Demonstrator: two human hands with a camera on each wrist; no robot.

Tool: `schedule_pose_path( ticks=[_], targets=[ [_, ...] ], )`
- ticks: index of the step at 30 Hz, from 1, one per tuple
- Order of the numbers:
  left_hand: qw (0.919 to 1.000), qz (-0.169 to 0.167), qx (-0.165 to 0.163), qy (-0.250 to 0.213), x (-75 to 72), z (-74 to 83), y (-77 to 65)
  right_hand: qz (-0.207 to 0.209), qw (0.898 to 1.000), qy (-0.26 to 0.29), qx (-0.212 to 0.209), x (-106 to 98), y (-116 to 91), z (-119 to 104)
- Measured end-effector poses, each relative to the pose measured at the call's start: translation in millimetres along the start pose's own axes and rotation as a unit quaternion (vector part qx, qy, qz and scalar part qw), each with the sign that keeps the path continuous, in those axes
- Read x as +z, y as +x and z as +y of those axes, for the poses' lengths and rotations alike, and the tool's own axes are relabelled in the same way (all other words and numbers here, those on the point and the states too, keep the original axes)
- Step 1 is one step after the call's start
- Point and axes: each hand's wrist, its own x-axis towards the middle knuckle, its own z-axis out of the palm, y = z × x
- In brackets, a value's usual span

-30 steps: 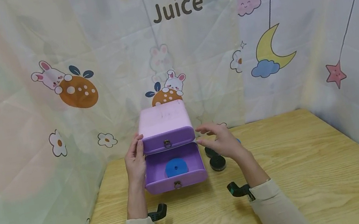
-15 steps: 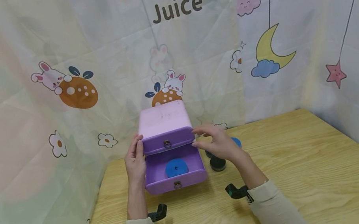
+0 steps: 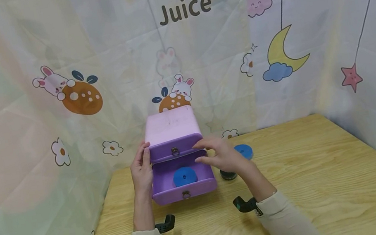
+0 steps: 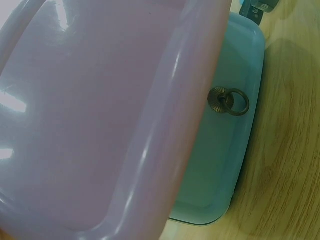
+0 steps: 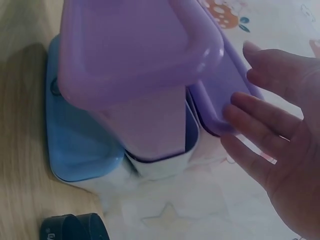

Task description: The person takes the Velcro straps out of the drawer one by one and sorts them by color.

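Observation:
A small pink drawer cabinet (image 3: pixel 172 124) stands at the back of the table. Its purple top drawer (image 3: pixel 160 152) is closed, while the drawer beneath (image 3: pixel 171 196) is pulled out with a blue disc (image 3: pixel 184 176) inside. Below them, the left wrist view shows a blue-green drawer front (image 4: pixel 205 155) with a ring pull. My left hand (image 3: pixel 140 170) rests against the cabinet's left side, thumb by the front edge. My right hand (image 3: pixel 223 155) hovers at the right front, thumb and fingers apart, nothing between them; whether its fingertips touch the top drawer I cannot tell.
A second blue disc (image 3: pixel 245 151) lies on the table right of the cabinet, partly behind my right hand. A black round roll (image 3: pixel 228 175) sits nearer; the right wrist view shows two black rolls (image 5: pixel 60 228) side by side. Printed cloth (image 3: pixel 213 67) hangs behind.
My right hand has moved left and slightly down, from beside the cabinet to in front of its right edge. More of the second blue disc shows. The left hand stays put.

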Motion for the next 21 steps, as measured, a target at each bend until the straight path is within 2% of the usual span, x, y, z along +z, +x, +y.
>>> schedule_pose_path(
  ticks=[4, 13, 21],
  targets=[
    [1.0000, -0.001, 0.002, -0.001, -0.2, -0.2, -0.3, -0.023, 1.000, 0.003, 0.003, 5, 1, -3],
    [1.0000, -0.004, 0.006, -0.002, -1.0, -1.7, -0.3, -0.062, 0.998, -0.027, 0.005, 17, 2, -9],
    [1.0000, -0.003, 0.000, 0.007, -1.2, -0.8, 0.0, -0.089, 0.996, -0.017, 0.021, 30, 2, -9]
  ],
)
